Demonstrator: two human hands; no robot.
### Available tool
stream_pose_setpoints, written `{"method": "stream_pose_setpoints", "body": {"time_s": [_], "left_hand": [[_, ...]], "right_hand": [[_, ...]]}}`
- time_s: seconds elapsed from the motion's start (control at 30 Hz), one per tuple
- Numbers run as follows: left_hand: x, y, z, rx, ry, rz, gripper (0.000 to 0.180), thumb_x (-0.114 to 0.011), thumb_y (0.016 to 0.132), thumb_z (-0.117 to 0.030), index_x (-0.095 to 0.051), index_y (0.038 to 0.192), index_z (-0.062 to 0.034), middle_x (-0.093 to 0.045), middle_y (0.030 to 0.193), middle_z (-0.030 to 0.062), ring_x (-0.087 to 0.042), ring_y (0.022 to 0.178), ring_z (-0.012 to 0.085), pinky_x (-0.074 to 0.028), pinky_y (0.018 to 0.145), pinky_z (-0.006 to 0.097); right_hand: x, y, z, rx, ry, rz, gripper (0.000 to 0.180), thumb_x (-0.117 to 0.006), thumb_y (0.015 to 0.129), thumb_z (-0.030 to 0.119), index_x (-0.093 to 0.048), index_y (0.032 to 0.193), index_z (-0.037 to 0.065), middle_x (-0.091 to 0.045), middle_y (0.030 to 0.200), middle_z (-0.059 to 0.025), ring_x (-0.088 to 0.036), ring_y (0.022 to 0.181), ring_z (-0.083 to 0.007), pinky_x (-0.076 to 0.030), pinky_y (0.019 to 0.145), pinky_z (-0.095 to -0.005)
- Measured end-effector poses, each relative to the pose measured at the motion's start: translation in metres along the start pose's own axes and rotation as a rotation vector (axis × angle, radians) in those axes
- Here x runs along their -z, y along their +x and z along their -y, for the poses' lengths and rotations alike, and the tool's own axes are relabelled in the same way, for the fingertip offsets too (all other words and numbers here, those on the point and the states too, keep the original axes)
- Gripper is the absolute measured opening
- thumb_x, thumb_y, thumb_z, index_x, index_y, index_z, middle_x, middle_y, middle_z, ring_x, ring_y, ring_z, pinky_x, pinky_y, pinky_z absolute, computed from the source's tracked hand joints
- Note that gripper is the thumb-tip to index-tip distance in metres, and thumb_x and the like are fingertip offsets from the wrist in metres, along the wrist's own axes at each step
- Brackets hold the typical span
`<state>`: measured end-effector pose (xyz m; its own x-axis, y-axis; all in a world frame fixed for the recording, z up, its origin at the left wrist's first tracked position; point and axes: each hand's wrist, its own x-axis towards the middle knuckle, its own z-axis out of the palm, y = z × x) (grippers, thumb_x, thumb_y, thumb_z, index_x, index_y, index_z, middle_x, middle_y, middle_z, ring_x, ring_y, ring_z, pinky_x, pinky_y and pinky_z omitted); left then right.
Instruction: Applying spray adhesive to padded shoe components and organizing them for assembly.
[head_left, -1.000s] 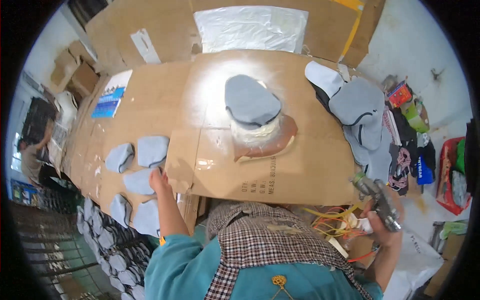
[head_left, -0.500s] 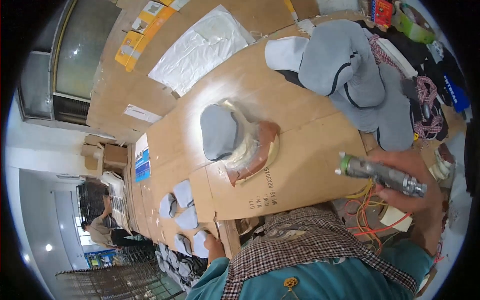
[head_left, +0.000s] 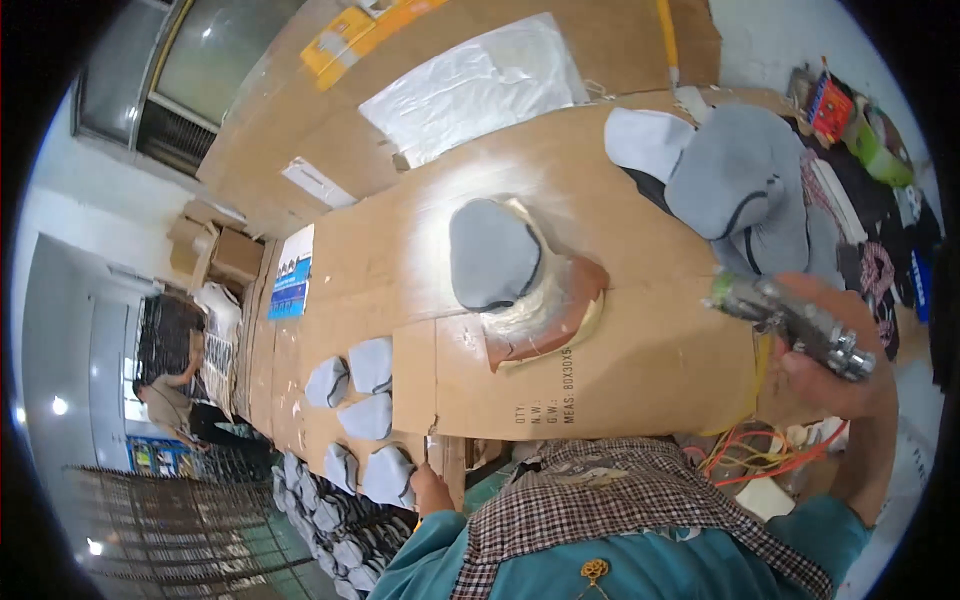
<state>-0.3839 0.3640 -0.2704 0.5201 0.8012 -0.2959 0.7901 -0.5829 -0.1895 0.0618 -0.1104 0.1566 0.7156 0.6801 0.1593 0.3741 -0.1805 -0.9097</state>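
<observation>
My right hand [head_left: 825,385] is wrapped round a metal spray gun [head_left: 800,325], held above the right side of the cardboard-covered table. At the table's near left edge, my left hand [head_left: 432,492] is closed at the rim of a grey cupped fabric piece [head_left: 386,474]; its fingertips are partly hidden. Several like pieces lie beside it, among them one grey piece [head_left: 365,416]. In the middle, a larger grey piece [head_left: 494,254] sits on a reddish-brown form [head_left: 565,310] crusted with pale residue. Whitish overspray marks the cardboard around it.
Big grey cupped pieces [head_left: 735,170] are heaped at the back right, near dark cloths and a green container [head_left: 880,150]. A white sheet [head_left: 475,88] lies on the far cardboard. Orange hoses [head_left: 770,455] hang below the near edge. Another person [head_left: 180,400] works far left beside racks.
The whole view has shifted and turned a little. My left hand stays at the edge of the near grey piece. The spray gun remains in my right hand at the table's right side.
</observation>
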Motion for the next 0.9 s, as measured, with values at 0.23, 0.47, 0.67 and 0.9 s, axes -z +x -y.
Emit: {"method": "stream_pose_setpoints", "body": {"time_s": [0.23, 0.47, 0.67, 0.9], "left_hand": [[0.010, 0.042, -0.005, 0.906, -1.558, -0.274, 0.015, -0.055, 0.066, -0.007, -0.055, 0.080, -0.0017, -0.054, 0.064, 0.0097, -0.050, 0.050, 0.0216, -0.039, 0.043, 0.032], [0.021, 0.076, 0.002, 0.867, -1.543, -0.520, 0.026, -0.053, 0.065, -0.010, -0.055, 0.086, 0.0046, -0.052, 0.067, 0.0098, -0.050, 0.055, 0.0198, -0.041, 0.051, 0.031], [0.018, 0.098, 0.011, 0.685, -1.603, -0.610, 0.027, -0.052, 0.068, -0.010, -0.054, 0.089, 0.0063, -0.056, 0.079, 0.0109, -0.051, 0.068, 0.0208, -0.042, 0.068, 0.030], [0.079, 0.087, 0.000, 0.550, -1.801, -0.616, 0.024, -0.041, 0.084, -0.020, -0.050, 0.074, 0.0001, -0.051, 0.070, 0.0063, -0.050, 0.062, 0.0170, -0.042, 0.057, 0.029]], "right_hand": [[-0.016, -0.002, 0.045, -0.078, -0.191, 0.118, 0.054, -0.064, 0.064, 0.012, -0.048, 0.114, -0.001, -0.057, 0.091, -0.0103, -0.057, 0.073, -0.0154, -0.044, 0.068, -0.0254], [-0.074, 0.030, 0.064, -0.135, -0.029, -0.038, 0.053, -0.062, 0.068, 0.014, -0.045, 0.116, -0.004, -0.055, 0.076, -0.0034, -0.049, 0.067, -0.0087, -0.041, 0.062, -0.0224], [-0.101, 0.022, 0.092, -0.184, -0.008, 0.033, 0.053, -0.060, 0.070, 0.008, -0.042, 0.119, -0.004, -0.056, 0.083, -0.0040, -0.050, 0.072, -0.0087, -0.041, 0.065, -0.0215], [-0.146, 0.018, 0.136, -0.072, -0.364, 0.042, 0.053, -0.064, 0.065, 0.010, -0.047, 0.114, -0.003, -0.058, 0.083, -0.0070, -0.052, 0.070, -0.0103, -0.042, 0.065, -0.0234]]}}
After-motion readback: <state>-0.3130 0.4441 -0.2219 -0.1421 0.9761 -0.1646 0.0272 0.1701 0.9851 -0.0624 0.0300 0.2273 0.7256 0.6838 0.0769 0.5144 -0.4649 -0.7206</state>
